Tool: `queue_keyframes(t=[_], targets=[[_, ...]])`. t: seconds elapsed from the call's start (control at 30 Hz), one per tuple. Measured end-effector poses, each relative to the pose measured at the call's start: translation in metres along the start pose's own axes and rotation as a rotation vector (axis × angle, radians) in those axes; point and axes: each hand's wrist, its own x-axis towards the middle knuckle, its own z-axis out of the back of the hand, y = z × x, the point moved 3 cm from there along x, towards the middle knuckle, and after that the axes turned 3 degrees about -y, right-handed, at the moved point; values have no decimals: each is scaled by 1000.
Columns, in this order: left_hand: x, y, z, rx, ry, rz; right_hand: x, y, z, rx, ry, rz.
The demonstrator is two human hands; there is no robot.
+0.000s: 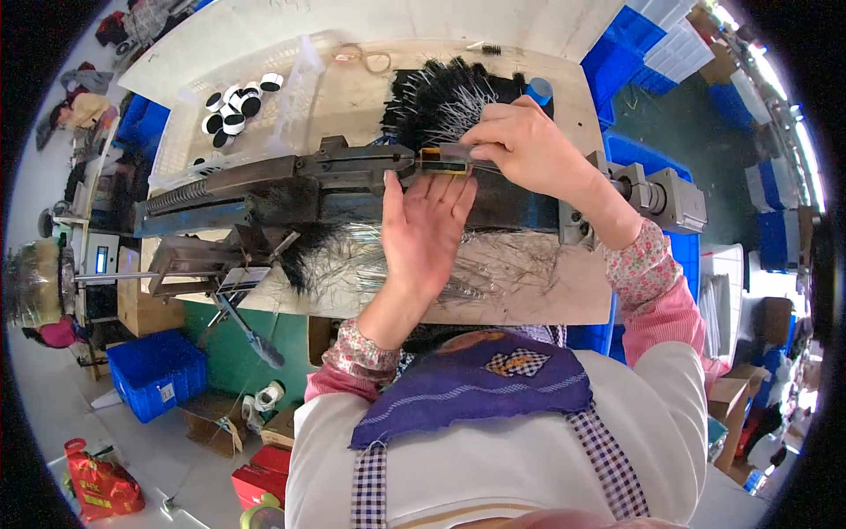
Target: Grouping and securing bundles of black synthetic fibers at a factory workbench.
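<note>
A long dark metal machine [348,204] lies across the worktable. Palm up, my left hand [423,234] rests against its near side with fingers extended, under a small yellow-edged slot [432,155]. My right hand [529,145] comes over the machine from the right; its thumb and fingers are pinched together at the slot's right end. What they pinch is too small and covered to make out. Just beyond the hands lies a heap of black-bristled brushes [432,97] with silvery wire stems.
At the far left, a translucent plastic basket [304,60] holds several white caps [233,110] with black ends. A blue cylinder [539,90] stands right of the brushes. Loose bristles and wires [502,273] litter the table's near part. A motor unit [679,201] sits at the machine's right end.
</note>
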Motion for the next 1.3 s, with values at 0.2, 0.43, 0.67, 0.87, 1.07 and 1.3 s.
queue_keyframes(t=[0.2, 0.43, 0.67, 0.87, 1.07, 1.3], targets=[[-1, -1, -2, 49, 31, 10, 0, 4, 3, -44, 7, 41], [-2, 3, -6, -17, 15, -15, -4, 31, 5, -46, -152, 134], [-6, -7, -2, 40, -70, -50, -11, 42, 6, -148, -131, -92], [-7, -14, -7, 64, -175, 37, -8, 59, -9, -248, 52, -39], [2, -10, -6, 181, -66, 37, -9, 48, -16, -414, 0, 14], [-9, 31, 10, 153, -63, -121, -148, 31, -27, -42, 223, -297]])
